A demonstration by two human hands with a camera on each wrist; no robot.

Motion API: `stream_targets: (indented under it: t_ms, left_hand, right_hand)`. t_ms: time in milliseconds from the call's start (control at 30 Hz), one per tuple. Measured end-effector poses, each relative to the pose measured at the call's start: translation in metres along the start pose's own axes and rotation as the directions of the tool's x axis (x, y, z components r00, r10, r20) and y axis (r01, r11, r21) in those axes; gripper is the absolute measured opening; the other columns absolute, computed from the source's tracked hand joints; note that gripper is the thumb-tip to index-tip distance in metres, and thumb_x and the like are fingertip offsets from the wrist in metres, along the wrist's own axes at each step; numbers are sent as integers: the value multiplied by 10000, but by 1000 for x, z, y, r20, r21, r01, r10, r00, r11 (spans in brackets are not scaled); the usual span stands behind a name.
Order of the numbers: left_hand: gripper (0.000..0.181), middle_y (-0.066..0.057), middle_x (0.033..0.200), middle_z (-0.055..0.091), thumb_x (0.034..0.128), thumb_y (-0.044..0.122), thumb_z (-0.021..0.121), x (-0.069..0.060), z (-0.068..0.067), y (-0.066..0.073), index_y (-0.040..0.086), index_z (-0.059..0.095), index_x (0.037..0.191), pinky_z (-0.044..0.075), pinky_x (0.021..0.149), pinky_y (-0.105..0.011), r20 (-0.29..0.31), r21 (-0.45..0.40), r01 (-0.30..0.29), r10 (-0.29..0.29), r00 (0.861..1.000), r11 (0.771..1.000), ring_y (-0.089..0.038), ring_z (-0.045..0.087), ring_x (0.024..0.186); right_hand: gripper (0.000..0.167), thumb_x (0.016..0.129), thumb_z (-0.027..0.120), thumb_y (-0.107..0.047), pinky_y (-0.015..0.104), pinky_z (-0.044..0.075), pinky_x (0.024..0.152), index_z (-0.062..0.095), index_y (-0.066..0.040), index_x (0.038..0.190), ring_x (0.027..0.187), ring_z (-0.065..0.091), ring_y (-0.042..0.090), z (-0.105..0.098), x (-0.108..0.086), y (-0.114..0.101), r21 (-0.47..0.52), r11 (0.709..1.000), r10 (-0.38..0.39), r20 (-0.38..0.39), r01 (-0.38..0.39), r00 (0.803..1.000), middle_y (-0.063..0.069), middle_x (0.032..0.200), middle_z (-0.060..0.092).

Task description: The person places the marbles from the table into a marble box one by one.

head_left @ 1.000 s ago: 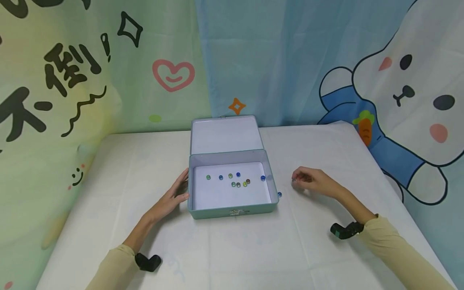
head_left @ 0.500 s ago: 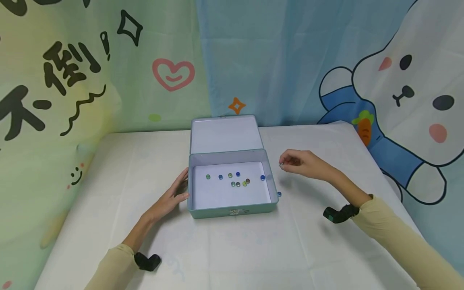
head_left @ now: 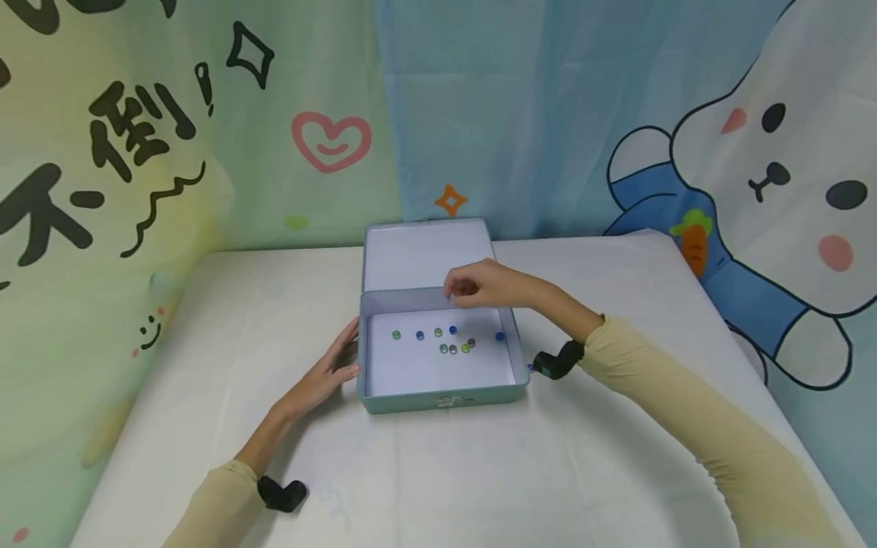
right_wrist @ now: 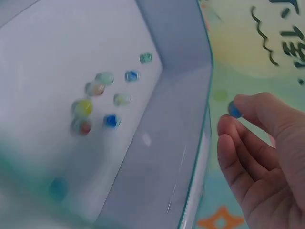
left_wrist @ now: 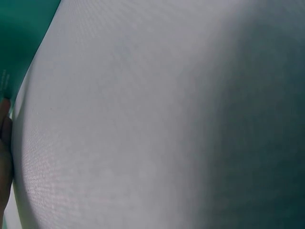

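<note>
A shallow green tin box (head_left: 411, 405) stands with its hinged lid (head_left: 418, 255) raised at the back. Inside it lie several glass marbles, among them a dark blue marble (right_wrist: 112, 120) and a yellow marble (right_wrist: 84, 108). My right hand (head_left: 493, 283) is above the rear part of the box and pinches a blue marble (right_wrist: 234, 109) between thumb and fingers. My left hand (head_left: 311, 388) rests against the left side of the box with its fingers extended; only its edge shows in the left wrist view, beside the green wall.
Another blue marble (head_left: 530, 367) sits outside the box by its right wall, partly covered by the black wrist camera (head_left: 558, 360). White cloth (head_left: 452, 479) covers the table. A printed curtain (head_left: 452, 114) hangs behind the table.
My right hand has lifted off the cloth at the right and moved left with the pinched marble, over the box. My left hand keeps its place on the box.
</note>
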State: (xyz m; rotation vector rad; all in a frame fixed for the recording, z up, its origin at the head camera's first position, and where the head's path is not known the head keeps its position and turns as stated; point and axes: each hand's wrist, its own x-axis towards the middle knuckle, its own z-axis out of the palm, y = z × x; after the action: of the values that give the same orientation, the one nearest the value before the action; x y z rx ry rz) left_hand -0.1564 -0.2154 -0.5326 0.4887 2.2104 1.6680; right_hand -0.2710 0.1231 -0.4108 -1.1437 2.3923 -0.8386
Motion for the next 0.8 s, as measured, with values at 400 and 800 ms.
stream_targets:
  t_ms: [400,800]
  left_hand:
    - [724,-100,1649,54,990,253,467,3,-1,0,405,31,1549,150,1106,-735,29,-28,3,-2,1000,1000,-439,131,1486]
    - [715,-72,1654,49,989,262,473,2,-2,0,423,50,1542,152,1112,-727,16,-12,15,-15,1000,1000,-434,114,1494]
  right_hand:
    - [99,914,645,-126,189,448,692,643,-69,995,747,528,85,38,72,-24,-67,996,-39,244,57,969,26,854,638]
    - [70,910,660,-144,153,397,655,656,-100,965,729,506,58,69,85,0,-201,979,72,249,-21,966,-4,856,647]
